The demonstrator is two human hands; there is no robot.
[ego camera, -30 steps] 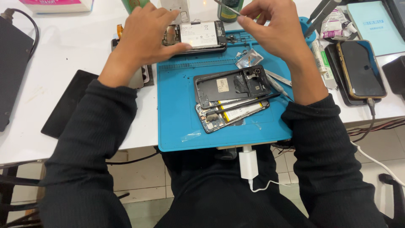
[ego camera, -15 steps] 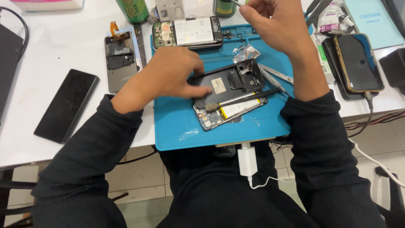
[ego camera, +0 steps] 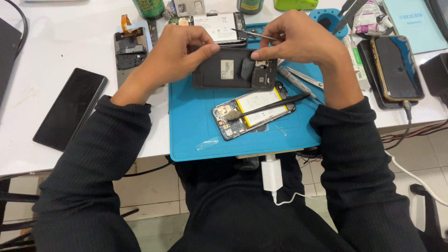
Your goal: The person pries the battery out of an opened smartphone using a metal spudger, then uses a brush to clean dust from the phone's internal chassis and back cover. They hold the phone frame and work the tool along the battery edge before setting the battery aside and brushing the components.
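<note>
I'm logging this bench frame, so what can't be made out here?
Head view only:
- Left end of the black plastic phone back cover: behind the left hand.
- Its right corner: under the right hand fingertips.
- Green can: cut by the top edge.
- Opened phone with yellow battery: connectors too small.

Free room: lower left of blue mat [ego camera: 196, 135] bare, bar small clear film scrap [ego camera: 206, 143]; white table [ego camera: 56, 51] open at upper left.

Blocked: open phone [ego camera: 254, 113] with black spudger [ego camera: 270, 106] mid-mat; tweezers [ego camera: 303, 78] just right; tools, glue tube, gold-edged phone [ego camera: 396, 67] crowd upper right; black phone [ego camera: 70, 108] at left edge; bottles, opened phone along top.
</note>
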